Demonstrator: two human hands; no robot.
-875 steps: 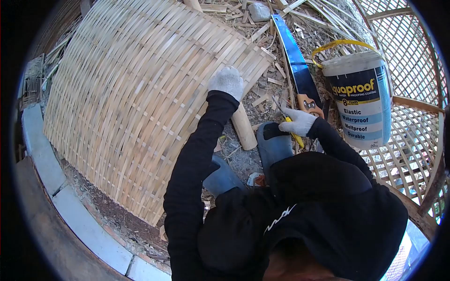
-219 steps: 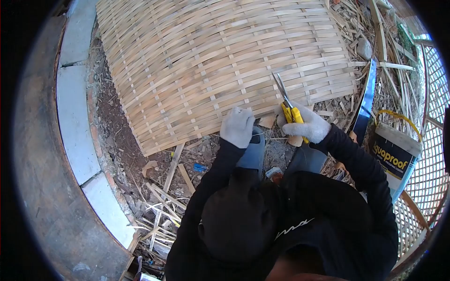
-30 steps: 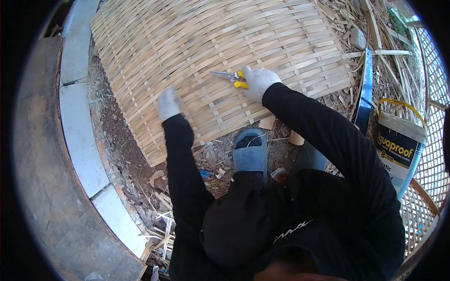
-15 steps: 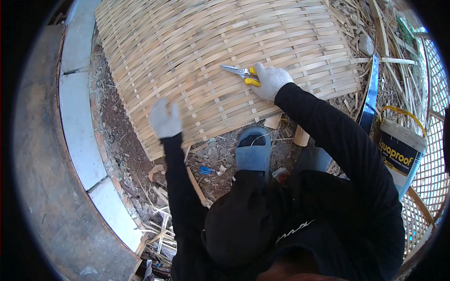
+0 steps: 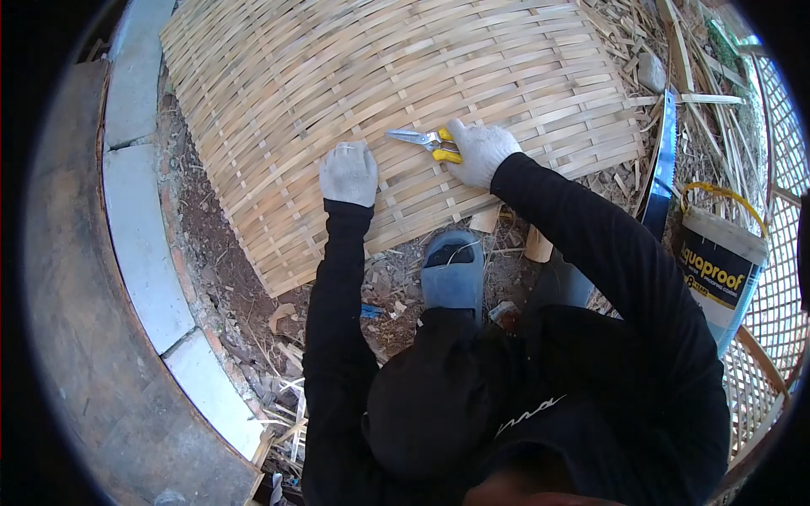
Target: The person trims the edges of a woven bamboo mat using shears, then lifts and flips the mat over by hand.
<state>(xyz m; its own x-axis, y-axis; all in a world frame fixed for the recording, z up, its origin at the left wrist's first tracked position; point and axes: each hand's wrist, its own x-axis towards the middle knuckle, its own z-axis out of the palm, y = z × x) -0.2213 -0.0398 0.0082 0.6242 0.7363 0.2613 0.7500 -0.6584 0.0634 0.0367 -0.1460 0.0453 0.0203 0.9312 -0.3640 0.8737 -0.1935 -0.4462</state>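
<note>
The right hand gripped yellow-handled shears over the woven mat, the left hand sat curled there, its grip impossible to tell, and the mat lay on littered ground near a saw and a bucket

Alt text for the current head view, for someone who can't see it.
A gloved right hand holds yellow-handled snips over a woven mat, the gloved left hand nearby; a saw and a bucket are at right.
</note>
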